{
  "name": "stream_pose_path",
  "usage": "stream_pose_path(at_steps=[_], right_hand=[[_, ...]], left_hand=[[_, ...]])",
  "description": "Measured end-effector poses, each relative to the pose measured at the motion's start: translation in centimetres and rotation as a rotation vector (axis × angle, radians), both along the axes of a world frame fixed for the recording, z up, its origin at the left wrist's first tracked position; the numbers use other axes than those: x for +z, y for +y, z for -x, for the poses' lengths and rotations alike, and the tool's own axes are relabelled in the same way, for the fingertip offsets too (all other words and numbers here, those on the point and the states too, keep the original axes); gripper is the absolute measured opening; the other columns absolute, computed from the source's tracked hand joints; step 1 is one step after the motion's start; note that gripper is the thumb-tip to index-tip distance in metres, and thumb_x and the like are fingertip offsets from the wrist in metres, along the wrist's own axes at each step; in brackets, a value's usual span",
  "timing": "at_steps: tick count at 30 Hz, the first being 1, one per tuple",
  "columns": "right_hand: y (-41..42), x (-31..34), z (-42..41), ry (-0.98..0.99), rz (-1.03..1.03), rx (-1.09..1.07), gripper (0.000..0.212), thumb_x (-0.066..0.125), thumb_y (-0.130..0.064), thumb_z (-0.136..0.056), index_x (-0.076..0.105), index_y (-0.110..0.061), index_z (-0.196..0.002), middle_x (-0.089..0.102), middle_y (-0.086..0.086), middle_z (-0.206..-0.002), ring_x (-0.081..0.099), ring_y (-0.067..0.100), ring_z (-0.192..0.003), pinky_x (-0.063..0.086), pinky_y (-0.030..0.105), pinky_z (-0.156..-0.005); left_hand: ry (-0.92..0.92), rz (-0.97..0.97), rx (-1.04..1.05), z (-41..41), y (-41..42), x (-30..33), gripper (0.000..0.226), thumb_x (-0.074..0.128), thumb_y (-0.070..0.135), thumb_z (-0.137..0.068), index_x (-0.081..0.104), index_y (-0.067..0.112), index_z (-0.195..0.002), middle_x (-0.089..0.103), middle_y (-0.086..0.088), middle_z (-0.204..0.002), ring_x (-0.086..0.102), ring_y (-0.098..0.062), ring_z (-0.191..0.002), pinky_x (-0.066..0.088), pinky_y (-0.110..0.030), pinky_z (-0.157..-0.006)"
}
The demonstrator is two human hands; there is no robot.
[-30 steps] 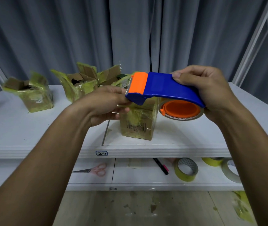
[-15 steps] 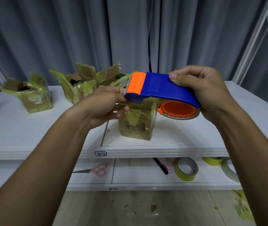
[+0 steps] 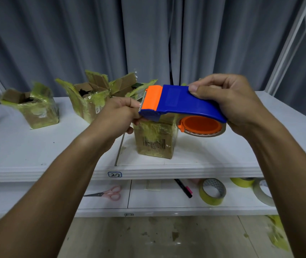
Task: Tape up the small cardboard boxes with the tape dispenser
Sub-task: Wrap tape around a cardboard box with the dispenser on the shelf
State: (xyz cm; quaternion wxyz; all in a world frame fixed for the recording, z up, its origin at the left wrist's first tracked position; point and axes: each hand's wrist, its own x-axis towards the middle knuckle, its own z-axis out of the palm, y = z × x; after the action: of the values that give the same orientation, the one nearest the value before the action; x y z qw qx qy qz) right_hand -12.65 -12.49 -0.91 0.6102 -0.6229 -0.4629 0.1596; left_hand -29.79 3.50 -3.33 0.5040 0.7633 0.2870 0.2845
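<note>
My right hand (image 3: 230, 103) grips the blue and orange tape dispenser (image 3: 178, 105) by its handle, holding it in the air over the upper shelf (image 3: 36, 155). My left hand (image 3: 115, 118) pinches at the dispenser's toothed orange front end; the tape end itself is hidden by my fingers. Directly below the dispenser stands a small cardboard box (image 3: 156, 140) wrapped in yellowish tape. Two more small boxes with open flaps stand farther back, one in the middle (image 3: 90, 97) and one at the left (image 3: 31, 107).
The lower shelf (image 3: 157, 202) holds pink-handled scissors (image 3: 109, 192), a black marker (image 3: 183, 188), a yellow tape roll (image 3: 212, 191) and further rolls at the right (image 3: 262, 192). A grey curtain hangs behind. White frame posts rise at the right. Tape scraps litter the floor.
Both hands and the dispenser have shifted slightly left and down. My left fingers have closed in tighter at the dispenser's toothed end.
</note>
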Motion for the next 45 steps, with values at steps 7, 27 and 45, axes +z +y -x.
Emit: stream_pose_path(at_steps=[7,27,45], right_hand=[[-0.4,0.4,-0.7,-0.037,0.062,-0.017,0.008,0.072,-0.027,-0.081,0.072,-0.024,-0.089,0.075,-0.005,-0.087,0.073,0.016,-0.079,0.057,0.024,-0.062],[-1.6,0.5,-1.7,-0.092,0.138,-0.017,0.028,0.071,-0.039,-0.068,0.073,-0.021,-0.089,0.075,-0.002,-0.083,0.071,0.015,-0.073,0.057,0.026,-0.064],[-2.2,0.6,-2.6,-0.117,0.183,-0.037,0.026,0.069,-0.038,-0.070,0.073,-0.020,-0.088,0.074,-0.002,-0.082,0.069,0.012,-0.068,0.055,0.020,-0.058]], left_hand=[[0.012,-0.026,0.010,-0.4,-0.5,-0.1,0.029,0.048,-0.008,-0.088,0.069,0.011,-0.084,0.067,0.008,-0.061,0.051,-0.011,-0.065,0.042,-0.027,-0.055],[0.015,-0.092,0.045,0.2,0.2,-1.2,0.023,0.067,0.026,-0.094,0.067,0.015,-0.075,0.071,0.006,-0.063,0.056,0.012,-0.054,0.041,-0.025,-0.067],[0.045,-0.119,0.121,0.7,2.1,-1.5,0.030,0.068,0.026,-0.093,0.069,0.011,-0.067,0.069,0.013,-0.062,0.053,0.014,-0.053,0.038,-0.024,-0.068]])
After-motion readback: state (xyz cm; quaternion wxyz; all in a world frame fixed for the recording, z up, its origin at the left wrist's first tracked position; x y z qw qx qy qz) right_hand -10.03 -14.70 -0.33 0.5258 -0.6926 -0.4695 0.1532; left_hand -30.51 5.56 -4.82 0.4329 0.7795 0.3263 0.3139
